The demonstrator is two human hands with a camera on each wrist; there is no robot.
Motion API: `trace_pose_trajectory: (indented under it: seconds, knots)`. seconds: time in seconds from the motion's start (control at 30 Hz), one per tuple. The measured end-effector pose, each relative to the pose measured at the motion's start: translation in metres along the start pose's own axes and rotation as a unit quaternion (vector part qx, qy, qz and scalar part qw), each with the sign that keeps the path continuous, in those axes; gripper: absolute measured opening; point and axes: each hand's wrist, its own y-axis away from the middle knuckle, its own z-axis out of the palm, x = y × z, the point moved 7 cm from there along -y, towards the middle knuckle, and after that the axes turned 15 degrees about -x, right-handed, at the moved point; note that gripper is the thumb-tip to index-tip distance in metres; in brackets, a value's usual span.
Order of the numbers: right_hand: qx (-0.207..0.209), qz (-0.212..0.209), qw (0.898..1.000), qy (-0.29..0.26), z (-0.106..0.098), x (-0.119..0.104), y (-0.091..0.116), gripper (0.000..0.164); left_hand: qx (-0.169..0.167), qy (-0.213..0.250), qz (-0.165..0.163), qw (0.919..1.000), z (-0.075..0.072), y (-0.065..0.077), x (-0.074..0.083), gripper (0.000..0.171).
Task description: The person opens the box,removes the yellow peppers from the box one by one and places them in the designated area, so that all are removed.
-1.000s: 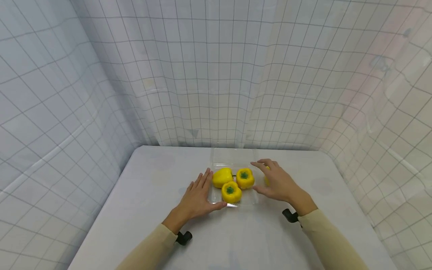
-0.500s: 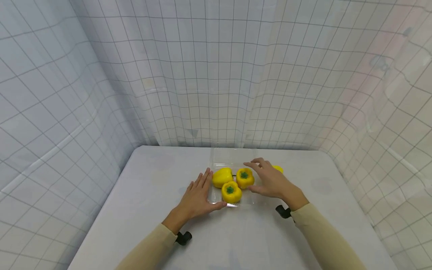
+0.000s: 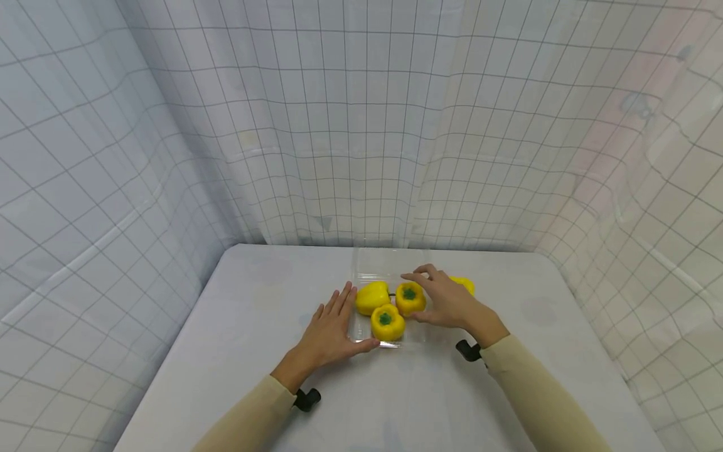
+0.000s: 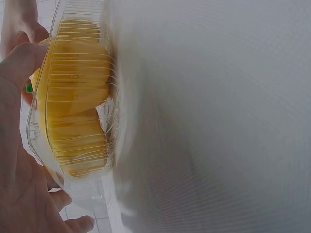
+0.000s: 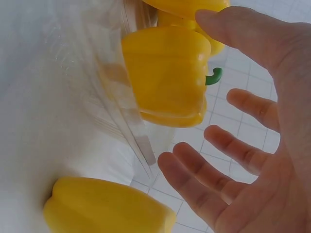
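In the head view, a clear plastic clamshell container (image 3: 361, 329) lies with its lid folded back, holding three yellow bell peppers. One pepper (image 3: 372, 297) lies on its side at the back left, another (image 3: 387, 322) sits in front, and the third (image 3: 410, 299) is at the right. My left hand (image 3: 329, 336) lies spread along the container's left front corner, thumb at the front rim (image 4: 38, 128). My right hand (image 3: 449, 300) arches over the right side, fingers parted around the right pepper (image 5: 167, 77); the right wrist view shows a gap between fingertips and pepper.
Another yellow bell pepper (image 3: 464, 284) lies on the white table (image 3: 271, 295), outside the container and behind my right hand. White gridded curtains (image 3: 361, 125) enclose the table's back and sides.
My right hand has moved left from near the loose pepper to the container's right pepper, uncovering part of the loose one. My left hand has stayed put.
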Motion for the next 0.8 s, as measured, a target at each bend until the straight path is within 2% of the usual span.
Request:
trace_pose_trajectory:
  seconds: [0.4,0.8]
  knots:
    - [-0.014,-0.001,1.000,-0.006,0.004,-0.002,-0.009,0.084,0.003,-0.002,0.005,1.0000,-0.001,0.002,0.002,0.136]
    - [-0.012,0.019,1.000,-0.001,0.009,0.001,-0.014,0.080,0.006,-0.006,0.006,0.9999,-0.002,0.002,0.003,0.135]
